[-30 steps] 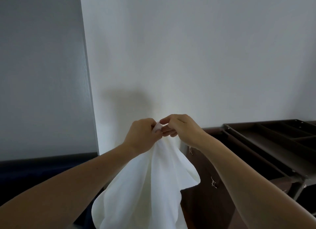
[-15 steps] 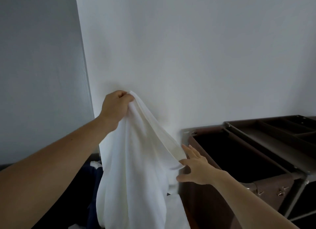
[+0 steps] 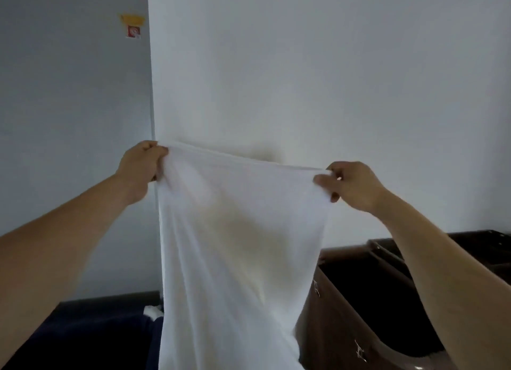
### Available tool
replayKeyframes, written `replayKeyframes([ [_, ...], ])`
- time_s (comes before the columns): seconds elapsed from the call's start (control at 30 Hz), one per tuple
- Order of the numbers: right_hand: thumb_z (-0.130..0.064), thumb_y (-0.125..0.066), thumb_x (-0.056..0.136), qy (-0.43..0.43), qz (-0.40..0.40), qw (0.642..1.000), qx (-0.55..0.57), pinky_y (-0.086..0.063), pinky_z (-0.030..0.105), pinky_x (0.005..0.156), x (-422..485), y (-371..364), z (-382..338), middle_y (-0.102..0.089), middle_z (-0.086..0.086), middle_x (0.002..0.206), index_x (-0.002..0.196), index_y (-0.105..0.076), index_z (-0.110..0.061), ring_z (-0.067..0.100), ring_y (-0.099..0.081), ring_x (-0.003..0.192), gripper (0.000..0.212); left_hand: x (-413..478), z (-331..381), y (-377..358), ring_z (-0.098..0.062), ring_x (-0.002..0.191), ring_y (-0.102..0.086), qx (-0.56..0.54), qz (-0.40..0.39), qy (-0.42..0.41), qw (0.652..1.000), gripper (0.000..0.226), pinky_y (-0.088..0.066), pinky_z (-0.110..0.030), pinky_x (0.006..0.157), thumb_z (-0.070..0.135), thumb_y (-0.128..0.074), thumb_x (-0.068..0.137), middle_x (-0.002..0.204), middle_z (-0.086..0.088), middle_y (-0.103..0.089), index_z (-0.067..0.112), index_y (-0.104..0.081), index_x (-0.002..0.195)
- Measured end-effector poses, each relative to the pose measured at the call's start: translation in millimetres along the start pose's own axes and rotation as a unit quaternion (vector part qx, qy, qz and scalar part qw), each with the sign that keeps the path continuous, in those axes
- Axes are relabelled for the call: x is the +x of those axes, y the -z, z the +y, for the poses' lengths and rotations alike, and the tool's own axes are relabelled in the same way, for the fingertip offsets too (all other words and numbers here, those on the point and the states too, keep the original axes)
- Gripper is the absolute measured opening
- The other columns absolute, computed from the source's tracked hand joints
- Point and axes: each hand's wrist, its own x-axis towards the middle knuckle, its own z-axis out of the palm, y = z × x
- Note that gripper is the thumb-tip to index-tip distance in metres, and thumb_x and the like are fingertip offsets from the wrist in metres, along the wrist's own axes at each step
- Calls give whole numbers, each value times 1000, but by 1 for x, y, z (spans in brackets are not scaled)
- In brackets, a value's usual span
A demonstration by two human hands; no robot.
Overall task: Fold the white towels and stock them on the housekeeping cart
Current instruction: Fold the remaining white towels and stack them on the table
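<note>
- Thin white cloth towel [image 3: 235, 245] hangs spread in mid-air before the wall, just beside the dark brown housekeeping cart [image 3: 334, 331].
- Left hand [image 3: 141, 162] grips 1 top corner in a fist; right hand [image 3: 351, 184] pinches the other.
- Risk: the right pinch looks light, so a sharp tug could free that corner.
- Risk: the hanging tail could snag the cart's edge.
- The towel's bottom edge is cut off, and the cart's shelves are hidden.

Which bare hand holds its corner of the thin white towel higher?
The left hand: it grips the thin white towel higher up; the right hand pinches the opposite corner lower, on the dark brown cart's side.
</note>
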Motion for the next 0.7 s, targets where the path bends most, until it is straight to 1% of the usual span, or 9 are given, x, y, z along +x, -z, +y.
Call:
replayKeyframes([
  [0.07,-43,-65,90,13,54,997,52,-39,19,51,21,28,-27,-66,-10,56,70,-61,-24,1,-57,48,28,17,25,8,-15,75,-58,-34,-24,17,999,8,-49,-32,70,18,-62,95,88,1,-63,24,-62,88],
  [0.1,-40,-66,91,14,39,998,56,-41,22,52,26,35,-37,-65,-8,57,73,-61,-22,3,-58,46,27,21,30,13,-15,75,-58,-15,-39,27,999,8,-49,-32,69,19,-62,96,90,1,-63,23,-63,89],
  [0.2,-33,-64,94,-3,-81,997,-12,-40,24,54,25,42,-54,-69,3,63,80,-62,-10,7,-58,47,27,18,22,29,-16,77,-59,145,-90,56,984,6,-40,-30,63,21,-61,97,90,0,-65,18,-64,93],
  [0.27,-30,-65,94,8,-67,998,-19,-40,21,52,24,48,-57,-67,2,56,80,-63,-9,7,-56,50,26,13,15,32,-15,76,-60,181,-105,53,976,9,-37,-28,58,23,-60,98,88,1,-66,16,-65,94],
  [0.37,-29,-66,93,15,38,999,16,-41,26,54,26,50,-62,-65,-2,53,80,-62,-16,14,-58,57,19,13,17,27,-15,76,-58,126,-72,24,989,13,-34,-26,50,25,-56,101,91,0,-66,17,-63,92],
  [0.47,-30,-63,94,9,40,999,-21,-38,25,53,25,43,-63,-65,-2,56,82,-59,-22,13,-59,61,16,13,17,21,-17,80,-53,120,-24,1,992,12,-39,-27,46,23,-56,101,96,-6,-61,15,-64,96],
  [0.57,-29,-62,94,18,109,994,-4,-44,28,60,25,42,-66,-66,-1,61,91,-60,-20,18,-63,63,10,16,26,17,-17,74,-54,46,-8,-21,999,16,-46,-25,40,22,-56,100,88,-6,-60,18,-61,85],
  [0.63,-26,-60,95,6,71,997,-23,-45,30,59,23,40,-66,-67,1,64,94,-56,-19,20,-61,57,8,17,30,15,-17,69,-52,19,16,-8,1000,20,-48,-23,39,20,-57,100,84,-6,-56,19,-58,80],
  [0.7,-25,-61,94,-1,64,998,-7,-41,27,54,19,38,-61,-66,0,59,93,-58,-21,10,-56,43,5,16,26,12,-17,64,-50,45,-5,-4,999,19,-46,-21,39,20,-57,100,80,-5,-56,19,-59,81],
])
